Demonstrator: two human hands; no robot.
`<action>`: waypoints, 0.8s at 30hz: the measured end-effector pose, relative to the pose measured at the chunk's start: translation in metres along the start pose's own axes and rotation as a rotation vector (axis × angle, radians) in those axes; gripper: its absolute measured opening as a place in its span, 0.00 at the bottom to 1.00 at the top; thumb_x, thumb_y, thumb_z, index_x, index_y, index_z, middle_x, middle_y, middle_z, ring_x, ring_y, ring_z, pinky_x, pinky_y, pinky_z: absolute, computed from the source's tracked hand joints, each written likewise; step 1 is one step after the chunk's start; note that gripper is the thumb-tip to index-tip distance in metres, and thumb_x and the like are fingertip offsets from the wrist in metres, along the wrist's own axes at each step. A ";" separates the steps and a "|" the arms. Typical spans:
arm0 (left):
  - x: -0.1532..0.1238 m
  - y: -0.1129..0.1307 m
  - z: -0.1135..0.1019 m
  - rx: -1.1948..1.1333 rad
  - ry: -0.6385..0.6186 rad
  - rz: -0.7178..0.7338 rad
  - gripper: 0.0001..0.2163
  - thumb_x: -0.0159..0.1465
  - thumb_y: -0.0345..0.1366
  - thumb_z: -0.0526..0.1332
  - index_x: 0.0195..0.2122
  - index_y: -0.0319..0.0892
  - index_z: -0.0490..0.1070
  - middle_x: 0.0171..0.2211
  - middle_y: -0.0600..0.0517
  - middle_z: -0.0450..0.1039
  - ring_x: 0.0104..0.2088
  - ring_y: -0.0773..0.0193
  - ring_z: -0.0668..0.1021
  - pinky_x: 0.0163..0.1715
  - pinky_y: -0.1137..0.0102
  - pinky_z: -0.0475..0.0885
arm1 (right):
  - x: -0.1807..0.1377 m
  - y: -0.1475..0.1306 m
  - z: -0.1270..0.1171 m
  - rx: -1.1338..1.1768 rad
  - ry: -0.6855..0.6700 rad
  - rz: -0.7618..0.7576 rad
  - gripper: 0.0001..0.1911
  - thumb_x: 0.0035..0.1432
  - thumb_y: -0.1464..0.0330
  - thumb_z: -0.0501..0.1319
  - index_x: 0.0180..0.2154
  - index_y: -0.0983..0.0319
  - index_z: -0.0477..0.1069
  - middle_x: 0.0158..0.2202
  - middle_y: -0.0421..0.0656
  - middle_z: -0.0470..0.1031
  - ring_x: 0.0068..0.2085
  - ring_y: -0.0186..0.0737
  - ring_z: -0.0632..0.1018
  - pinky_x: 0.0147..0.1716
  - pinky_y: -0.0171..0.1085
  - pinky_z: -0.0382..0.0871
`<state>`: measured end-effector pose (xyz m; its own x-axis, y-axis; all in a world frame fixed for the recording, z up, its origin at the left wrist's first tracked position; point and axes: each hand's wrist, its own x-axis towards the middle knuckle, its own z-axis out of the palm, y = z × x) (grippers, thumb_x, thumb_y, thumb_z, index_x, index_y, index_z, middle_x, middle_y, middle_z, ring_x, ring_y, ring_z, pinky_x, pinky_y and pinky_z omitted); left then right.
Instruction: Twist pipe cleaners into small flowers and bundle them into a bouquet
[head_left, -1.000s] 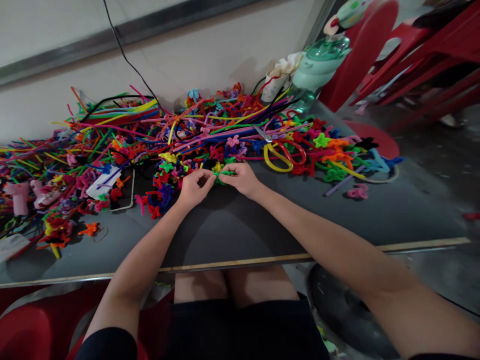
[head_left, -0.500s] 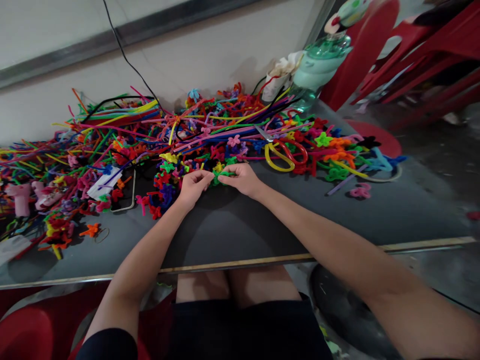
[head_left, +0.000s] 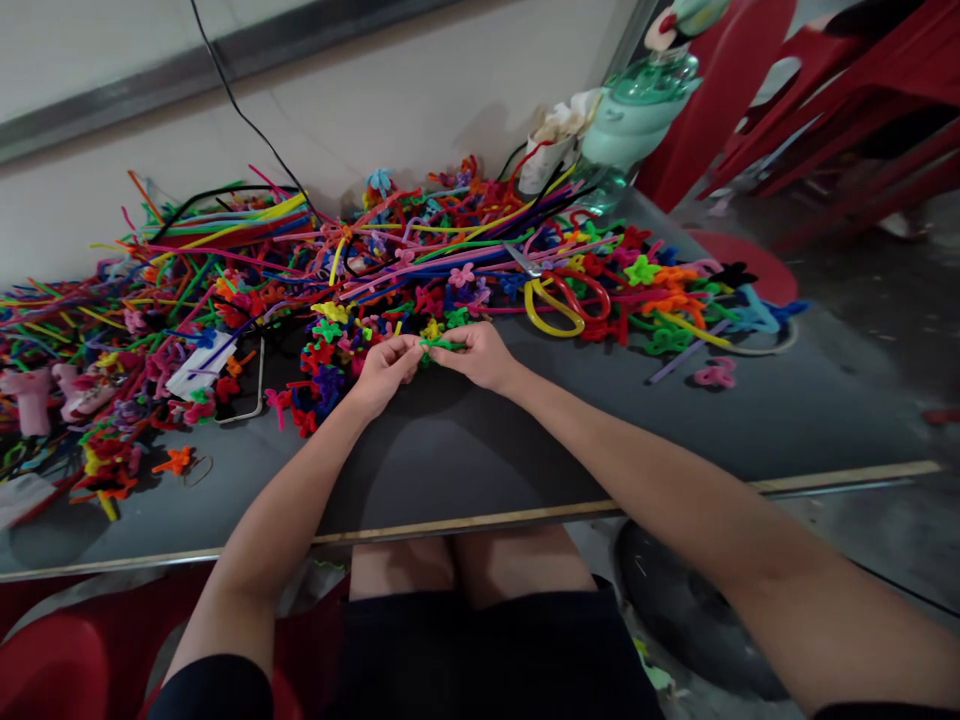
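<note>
My left hand (head_left: 386,368) and my right hand (head_left: 478,354) meet at the middle of a dark grey table (head_left: 480,450). Both pinch a short green pipe cleaner (head_left: 437,345) held between their fingertips, just above the table top. Right behind the hands lies a heap of small bent pipe-cleaner flowers (head_left: 330,350) in several colours. Farther back a big pile of long straight pipe cleaners (head_left: 247,245) runs along the wall.
Scissors with yellow and red handles (head_left: 559,300) lie right of my hands. A green bottle (head_left: 634,120) and a white cup (head_left: 551,150) stand at the back right. Red plastic chairs (head_left: 825,90) crowd the right. A pink toy (head_left: 37,395) lies at the far left.
The hands stay together on the green pipe cleaner and have shifted slightly; the green piece looks more stretched out between the fingers. The view has tilted a little.
</note>
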<state>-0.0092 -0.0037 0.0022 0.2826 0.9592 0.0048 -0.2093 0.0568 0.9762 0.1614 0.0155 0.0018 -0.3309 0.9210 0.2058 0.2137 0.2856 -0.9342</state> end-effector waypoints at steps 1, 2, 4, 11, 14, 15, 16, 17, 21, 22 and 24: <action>0.001 -0.001 0.000 0.013 0.026 0.009 0.19 0.51 0.50 0.70 0.30 0.39 0.70 0.15 0.61 0.56 0.16 0.78 0.57 0.16 0.77 0.51 | -0.001 0.000 0.000 -0.030 0.027 -0.009 0.19 0.49 0.57 0.61 0.17 0.63 0.64 0.15 0.34 0.52 0.21 0.26 0.53 0.21 0.34 0.45; 0.002 -0.002 0.000 0.029 0.053 0.014 0.19 0.52 0.51 0.69 0.30 0.39 0.70 0.16 0.61 0.56 0.16 0.78 0.57 0.16 0.77 0.51 | -0.001 0.000 0.001 -0.049 0.051 -0.017 0.19 0.49 0.57 0.61 0.17 0.63 0.64 0.15 0.34 0.52 0.20 0.26 0.53 0.21 0.34 0.45; 0.004 -0.005 -0.001 0.095 0.117 0.027 0.18 0.53 0.51 0.68 0.30 0.40 0.70 0.16 0.61 0.57 0.16 0.77 0.58 0.16 0.77 0.52 | -0.003 0.000 0.001 -0.060 0.079 -0.023 0.18 0.50 0.58 0.61 0.17 0.63 0.64 0.15 0.34 0.53 0.20 0.27 0.54 0.21 0.34 0.46; 0.003 -0.009 0.000 0.457 0.255 0.205 0.13 0.60 0.44 0.63 0.42 0.42 0.74 0.33 0.51 0.75 0.27 0.71 0.73 0.24 0.76 0.66 | -0.004 -0.001 0.002 -0.151 0.137 -0.076 0.18 0.55 0.57 0.59 0.21 0.63 0.69 0.16 0.36 0.58 0.21 0.29 0.59 0.23 0.34 0.50; 0.000 -0.005 0.001 0.542 0.277 0.218 0.10 0.61 0.41 0.62 0.38 0.41 0.76 0.31 0.51 0.76 0.27 0.70 0.74 0.25 0.75 0.68 | -0.005 -0.001 0.004 -0.185 0.075 -0.116 0.18 0.56 0.57 0.59 0.23 0.63 0.68 0.18 0.36 0.60 0.22 0.30 0.60 0.25 0.35 0.51; 0.000 -0.003 0.001 0.549 0.299 0.213 0.09 0.61 0.41 0.62 0.37 0.41 0.77 0.29 0.51 0.76 0.25 0.71 0.73 0.25 0.75 0.69 | -0.005 0.000 0.004 -0.169 0.049 -0.116 0.19 0.57 0.56 0.58 0.22 0.63 0.67 0.18 0.37 0.60 0.22 0.30 0.60 0.25 0.35 0.51; 0.000 -0.002 0.000 0.544 0.327 0.208 0.09 0.61 0.40 0.62 0.36 0.40 0.77 0.27 0.52 0.75 0.24 0.71 0.73 0.25 0.75 0.69 | -0.005 0.001 0.005 -0.134 0.030 -0.108 0.21 0.59 0.55 0.56 0.22 0.62 0.65 0.18 0.36 0.59 0.22 0.30 0.60 0.25 0.35 0.51; 0.001 -0.001 -0.001 0.530 0.349 0.199 0.10 0.62 0.41 0.62 0.35 0.40 0.78 0.25 0.53 0.74 0.23 0.71 0.72 0.24 0.75 0.68 | -0.005 0.002 0.005 -0.087 0.018 -0.091 0.23 0.60 0.53 0.54 0.21 0.62 0.62 0.18 0.36 0.57 0.22 0.30 0.59 0.25 0.35 0.51; 0.003 -0.002 -0.005 0.463 0.311 0.150 0.12 0.62 0.42 0.61 0.39 0.40 0.78 0.21 0.54 0.72 0.20 0.72 0.71 0.19 0.76 0.66 | -0.005 0.005 0.006 -0.010 0.029 -0.037 0.27 0.62 0.48 0.50 0.20 0.60 0.54 0.18 0.35 0.53 0.22 0.30 0.57 0.25 0.35 0.51; 0.003 -0.003 -0.005 0.464 0.285 0.142 0.12 0.61 0.42 0.63 0.40 0.40 0.78 0.22 0.54 0.72 0.20 0.72 0.71 0.18 0.77 0.66 | -0.005 0.004 0.006 -0.039 0.036 -0.043 0.27 0.61 0.48 0.51 0.20 0.60 0.55 0.18 0.35 0.53 0.23 0.30 0.58 0.25 0.35 0.51; 0.003 -0.005 -0.005 0.480 0.253 0.133 0.12 0.58 0.40 0.65 0.40 0.40 0.78 0.23 0.54 0.73 0.19 0.73 0.70 0.18 0.77 0.67 | -0.005 0.003 0.006 -0.096 0.042 -0.061 0.27 0.61 0.47 0.52 0.20 0.61 0.57 0.19 0.36 0.53 0.24 0.31 0.59 0.26 0.35 0.51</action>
<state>-0.0117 0.0003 -0.0033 0.0373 0.9894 0.1405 0.2390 -0.1454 0.9601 0.1581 0.0104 -0.0034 -0.3075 0.9107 0.2756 0.2822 0.3639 -0.8877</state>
